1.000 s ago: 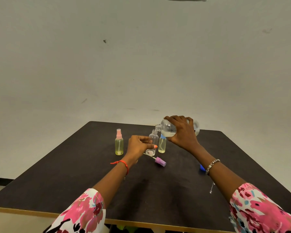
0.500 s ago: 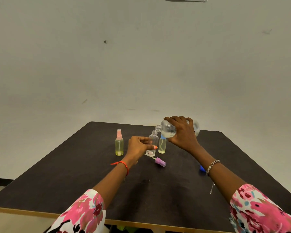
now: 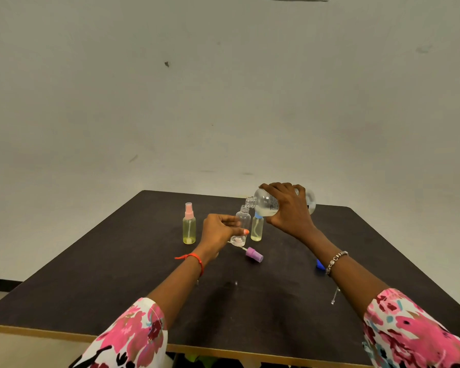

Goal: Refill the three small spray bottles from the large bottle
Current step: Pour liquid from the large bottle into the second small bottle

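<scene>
Dark table [image 3: 117,274] below, all much as half a second ago: no visible shift in hands or bottles. Nearest, lying on its side, purple spray cap [image 3: 254,254]. Just beyond, left hand [image 3: 218,231] curled round the uncapped small bottle [image 3: 243,221], upright, seemingly almost empty. Standing apart to its left, pink-capped bottle [image 3: 189,227], mostly full of yellowish liquid; just beside on the right, blue-capped bottle [image 3: 257,228], likewise pale yellow inside. Above, right hand [image 3: 290,211] gripping the large bottle [image 3: 266,204], tipped nearly level, neck over the open mouth, liquid pooled along its lower side.
</scene>
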`<state>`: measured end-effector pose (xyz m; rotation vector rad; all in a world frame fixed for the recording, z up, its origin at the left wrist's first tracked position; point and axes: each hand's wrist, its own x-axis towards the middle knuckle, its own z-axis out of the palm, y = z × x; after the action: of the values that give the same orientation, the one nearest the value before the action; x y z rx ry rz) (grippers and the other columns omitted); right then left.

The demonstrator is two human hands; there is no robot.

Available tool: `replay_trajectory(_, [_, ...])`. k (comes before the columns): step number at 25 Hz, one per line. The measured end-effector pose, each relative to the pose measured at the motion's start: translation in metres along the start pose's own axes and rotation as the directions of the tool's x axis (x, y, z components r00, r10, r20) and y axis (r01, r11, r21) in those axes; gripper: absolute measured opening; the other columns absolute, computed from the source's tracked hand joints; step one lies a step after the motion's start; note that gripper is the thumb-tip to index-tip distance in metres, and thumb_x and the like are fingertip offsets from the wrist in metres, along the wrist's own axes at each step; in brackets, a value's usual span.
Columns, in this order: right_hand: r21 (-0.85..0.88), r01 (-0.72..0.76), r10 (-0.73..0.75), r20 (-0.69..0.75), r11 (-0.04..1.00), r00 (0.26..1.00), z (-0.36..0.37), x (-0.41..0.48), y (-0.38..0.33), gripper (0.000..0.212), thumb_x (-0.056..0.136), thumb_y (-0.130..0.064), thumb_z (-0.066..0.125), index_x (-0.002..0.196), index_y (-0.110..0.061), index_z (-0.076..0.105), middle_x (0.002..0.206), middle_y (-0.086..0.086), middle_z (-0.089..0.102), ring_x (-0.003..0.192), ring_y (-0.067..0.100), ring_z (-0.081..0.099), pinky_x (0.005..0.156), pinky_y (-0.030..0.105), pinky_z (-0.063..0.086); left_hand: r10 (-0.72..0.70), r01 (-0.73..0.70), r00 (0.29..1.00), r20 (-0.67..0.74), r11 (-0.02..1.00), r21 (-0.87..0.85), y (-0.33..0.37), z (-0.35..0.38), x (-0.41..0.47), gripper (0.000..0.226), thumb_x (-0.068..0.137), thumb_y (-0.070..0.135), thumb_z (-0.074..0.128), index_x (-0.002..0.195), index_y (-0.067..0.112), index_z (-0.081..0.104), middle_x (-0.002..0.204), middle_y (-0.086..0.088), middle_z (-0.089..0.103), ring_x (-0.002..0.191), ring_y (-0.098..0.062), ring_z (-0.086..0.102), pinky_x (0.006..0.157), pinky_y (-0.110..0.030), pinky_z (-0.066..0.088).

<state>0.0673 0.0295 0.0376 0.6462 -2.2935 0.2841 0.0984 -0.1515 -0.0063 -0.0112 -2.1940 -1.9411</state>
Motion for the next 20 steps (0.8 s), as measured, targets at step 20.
replay_trajectory(20, [-0.009, 0.015, -0.015, -0.012, 1.000, 1.000, 0.0030, 0.0030, -0.0024, 0.065, 0.062, -0.031, 0.078, 0.122, -0.022, 0.054, 0.116, 0.001, 0.061, 0.107, 0.025, 0.055, 0.097, 0.046, 0.029, -0.011, 0.011, 1.000, 0.003, 1.000, 0.004, -0.0006, -0.0045, -0.0003, 0.043, 0.061, 0.002, 0.080, 0.101, 0.003, 0.066, 0.095, -0.008, 0.070, 0.083, -0.013, 0.066, 0.065, -0.016, 0.053])
